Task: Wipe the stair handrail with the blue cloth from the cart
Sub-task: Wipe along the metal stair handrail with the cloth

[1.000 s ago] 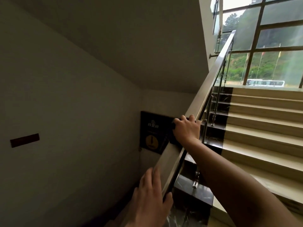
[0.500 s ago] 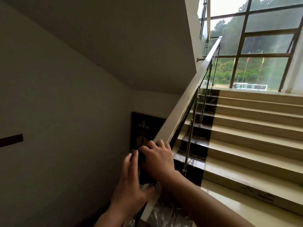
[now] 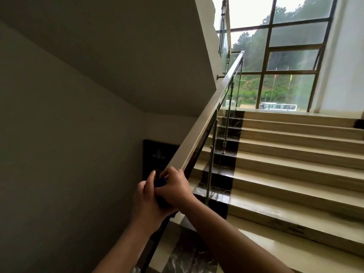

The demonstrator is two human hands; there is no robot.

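The flat metal handrail climbs from the lower middle up towards the window. A dark blue cloth lies on its lower part, mostly hidden under my hands. My right hand is curled over the cloth and the rail from the right. My left hand grips the rail and the cloth's edge from the left, just below, touching the right hand. The cart is out of view.
A glass balustrade with steel posts runs below the rail. Beige steps with a dark marble strip rise on the right to a landing and a large window. A plain wall with a dark sign stands left.
My right hand slid down the rail with the cloth towards me. My left hand moved up to meet it and now grips beside it. The view tilted up and turned left.
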